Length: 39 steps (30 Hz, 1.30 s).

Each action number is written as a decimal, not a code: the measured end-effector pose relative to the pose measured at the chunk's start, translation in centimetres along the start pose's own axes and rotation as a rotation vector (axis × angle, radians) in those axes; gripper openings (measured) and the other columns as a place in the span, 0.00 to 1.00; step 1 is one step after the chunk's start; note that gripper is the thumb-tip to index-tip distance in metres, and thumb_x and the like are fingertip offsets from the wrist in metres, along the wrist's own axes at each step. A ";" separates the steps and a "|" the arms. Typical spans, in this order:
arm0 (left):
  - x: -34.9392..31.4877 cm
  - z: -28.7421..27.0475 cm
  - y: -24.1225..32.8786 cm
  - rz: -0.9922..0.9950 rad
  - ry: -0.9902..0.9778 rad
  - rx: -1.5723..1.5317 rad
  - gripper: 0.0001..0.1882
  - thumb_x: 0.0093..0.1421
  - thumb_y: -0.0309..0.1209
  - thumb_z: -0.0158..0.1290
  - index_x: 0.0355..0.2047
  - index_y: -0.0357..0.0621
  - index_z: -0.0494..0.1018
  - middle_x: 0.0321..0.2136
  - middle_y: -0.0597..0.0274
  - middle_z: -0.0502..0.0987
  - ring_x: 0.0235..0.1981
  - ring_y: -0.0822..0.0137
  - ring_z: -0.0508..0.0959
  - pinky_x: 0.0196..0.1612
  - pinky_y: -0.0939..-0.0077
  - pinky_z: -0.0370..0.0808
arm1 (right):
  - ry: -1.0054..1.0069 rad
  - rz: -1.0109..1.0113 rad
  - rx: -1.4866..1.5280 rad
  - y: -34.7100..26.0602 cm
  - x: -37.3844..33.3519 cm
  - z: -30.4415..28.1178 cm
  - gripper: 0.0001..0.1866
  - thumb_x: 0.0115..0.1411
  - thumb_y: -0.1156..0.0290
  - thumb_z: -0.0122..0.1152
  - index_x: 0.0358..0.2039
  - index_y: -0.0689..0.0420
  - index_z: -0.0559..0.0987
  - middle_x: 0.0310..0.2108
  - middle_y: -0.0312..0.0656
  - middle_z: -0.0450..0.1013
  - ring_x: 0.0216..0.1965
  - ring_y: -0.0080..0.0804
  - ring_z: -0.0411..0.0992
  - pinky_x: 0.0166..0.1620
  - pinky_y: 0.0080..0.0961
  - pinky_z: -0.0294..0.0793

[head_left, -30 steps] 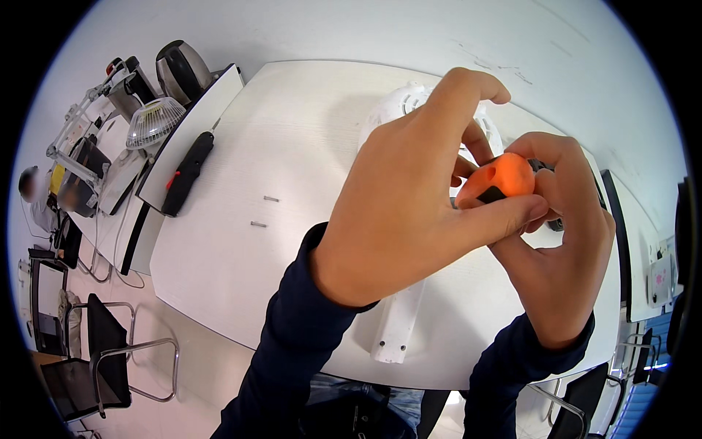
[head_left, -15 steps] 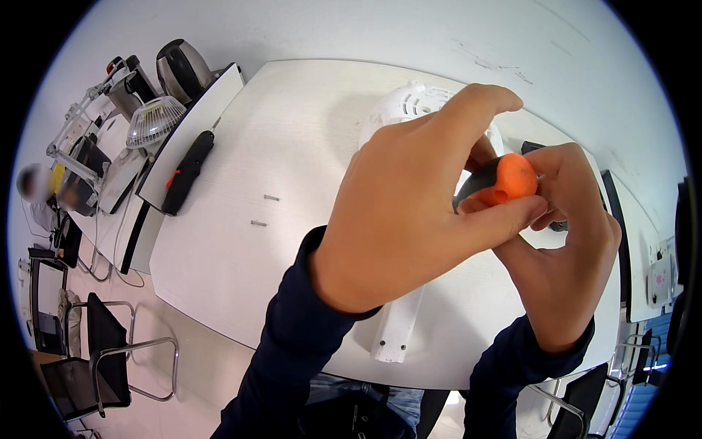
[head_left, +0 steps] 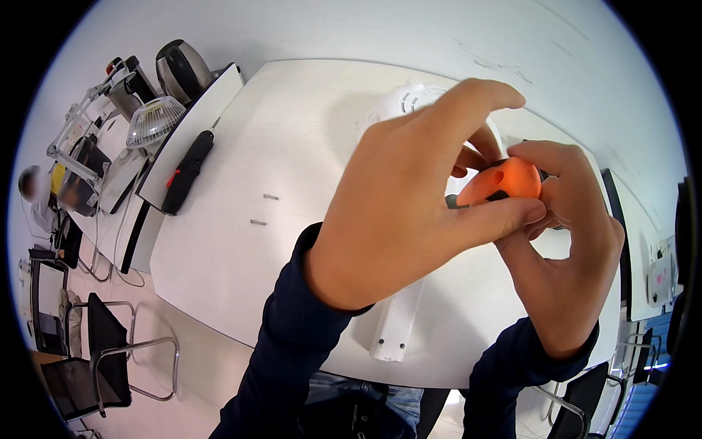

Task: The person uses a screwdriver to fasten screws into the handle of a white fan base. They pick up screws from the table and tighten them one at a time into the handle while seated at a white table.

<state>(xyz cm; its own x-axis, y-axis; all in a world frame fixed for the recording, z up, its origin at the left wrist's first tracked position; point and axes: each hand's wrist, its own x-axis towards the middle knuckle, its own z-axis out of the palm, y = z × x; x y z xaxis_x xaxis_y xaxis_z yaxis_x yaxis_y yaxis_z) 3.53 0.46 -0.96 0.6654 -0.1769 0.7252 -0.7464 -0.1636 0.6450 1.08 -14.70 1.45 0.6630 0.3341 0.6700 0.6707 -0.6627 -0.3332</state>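
Between my hands, over the table's right half, is an orange-and-black screwdriver (head_left: 518, 181). Its rounded orange handle end, with a hole in it, faces up; its shaft and tip are hidden. My left hand (head_left: 395, 212) holds it with the thumb across the near side, its index finger stretched out above. My right hand (head_left: 567, 227) pinches the orange end from the right. Beneath my left hand lies a white plastic housing (head_left: 395, 329) with a rounded slotted head and a long straight handle with two small holes. My hand covers its middle.
Two small metal pins or screws (head_left: 271, 197) lie on the white table (head_left: 219, 263). A black power screwdriver (head_left: 189, 172) with a red switch rests at the left edge. Beyond stand a kettle (head_left: 183, 71) and a clear ribbed cage (head_left: 156, 119). A dark object is partly hidden behind my right hand.
The screwdriver handle has turned between my fingers: its hole has moved to the upper left and more orange shows. Both hands have shifted only slightly.
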 end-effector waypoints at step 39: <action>-0.2 -0.7 0.8 -0.281 -0.043 -0.016 0.27 0.48 0.27 0.60 0.50 0.41 0.66 0.29 0.59 0.73 0.33 0.68 0.78 0.37 0.76 0.75 | 0.054 -0.057 -0.026 0.1 0.4 1.5 0.23 0.37 0.81 0.65 0.38 0.57 0.72 0.28 0.38 0.73 0.21 0.23 0.70 0.23 0.14 0.67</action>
<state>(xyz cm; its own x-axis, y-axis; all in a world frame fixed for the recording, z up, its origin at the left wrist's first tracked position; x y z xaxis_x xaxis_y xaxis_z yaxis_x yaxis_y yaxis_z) 2.74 1.00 -0.41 0.8454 -0.1683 0.5070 -0.5327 -0.1966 0.8231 1.91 -13.59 0.66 0.6047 0.3355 0.7224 0.6975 -0.6608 -0.2770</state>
